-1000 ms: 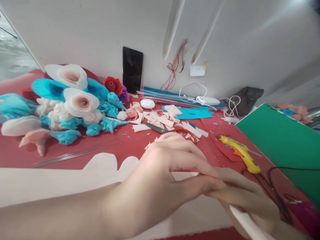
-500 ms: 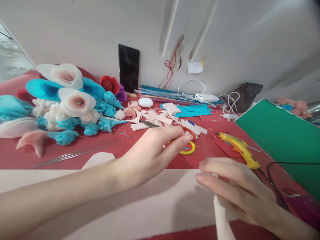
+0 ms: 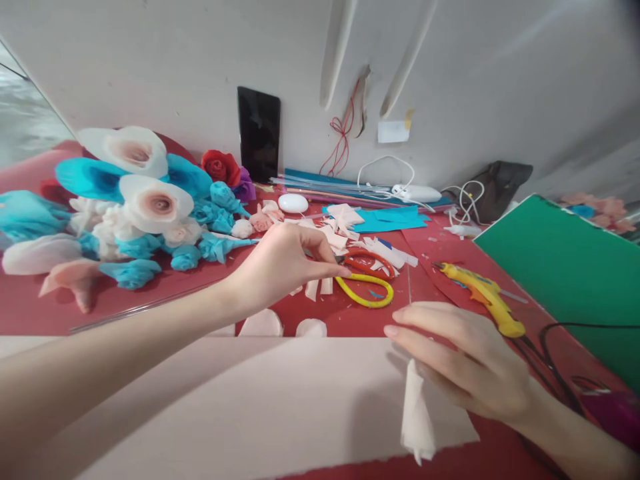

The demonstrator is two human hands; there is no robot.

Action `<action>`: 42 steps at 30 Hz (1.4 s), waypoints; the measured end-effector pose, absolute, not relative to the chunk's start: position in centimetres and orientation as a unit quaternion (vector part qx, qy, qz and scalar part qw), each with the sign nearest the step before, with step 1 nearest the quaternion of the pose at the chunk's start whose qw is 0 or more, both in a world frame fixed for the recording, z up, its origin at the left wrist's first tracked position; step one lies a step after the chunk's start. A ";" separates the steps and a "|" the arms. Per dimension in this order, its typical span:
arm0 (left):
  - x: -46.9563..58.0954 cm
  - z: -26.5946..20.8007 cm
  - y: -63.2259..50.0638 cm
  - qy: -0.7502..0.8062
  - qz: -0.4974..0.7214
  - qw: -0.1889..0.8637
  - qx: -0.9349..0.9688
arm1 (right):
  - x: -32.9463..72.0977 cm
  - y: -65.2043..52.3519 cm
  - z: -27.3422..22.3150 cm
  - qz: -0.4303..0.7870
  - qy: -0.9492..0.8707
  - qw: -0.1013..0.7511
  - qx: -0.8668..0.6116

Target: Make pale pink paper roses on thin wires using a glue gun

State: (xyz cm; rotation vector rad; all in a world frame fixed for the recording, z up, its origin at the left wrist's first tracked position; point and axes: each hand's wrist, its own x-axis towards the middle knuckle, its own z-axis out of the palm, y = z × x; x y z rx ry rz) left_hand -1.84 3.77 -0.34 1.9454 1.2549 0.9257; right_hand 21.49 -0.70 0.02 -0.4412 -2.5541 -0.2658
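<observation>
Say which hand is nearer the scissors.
Left. The left hand is right at the scissors, fingers by the handles; the right hand is apart from them, nearer the camera and to their right.

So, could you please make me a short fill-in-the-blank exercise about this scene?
1. The left hand is at metal scissors with red and ____ loop handles.
2. The piece of twisted cream paper is nearer the ____ hand.
3. The yellow plastic glue gun lies left of a large flat ____ board.
4. Immediately left of the black rectangular phone, the rose-shaped flower is ____.

Missing words: yellow; right; green; red.
</observation>
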 end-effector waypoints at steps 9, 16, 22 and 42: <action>-2.5 -0.8 4.3 0.485 0.341 0.207 0.778 | 21.1 -0.8 -0.3 -0.106 -0.950 0.253 -0.153; -2.6 -1.4 4.9 0.419 0.392 0.101 0.813 | 20.7 -1.5 -0.1 -0.090 -0.965 0.221 -0.105; -1.9 0.1 2.6 0.148 0.329 -0.023 0.932 | 20.5 -2.0 -0.4 0.015 -0.954 0.260 -0.151; -4.4 -1.6 6.1 0.264 0.280 -0.123 0.915 | 19.7 -2.6 1.1 0.123 -0.918 0.297 -0.232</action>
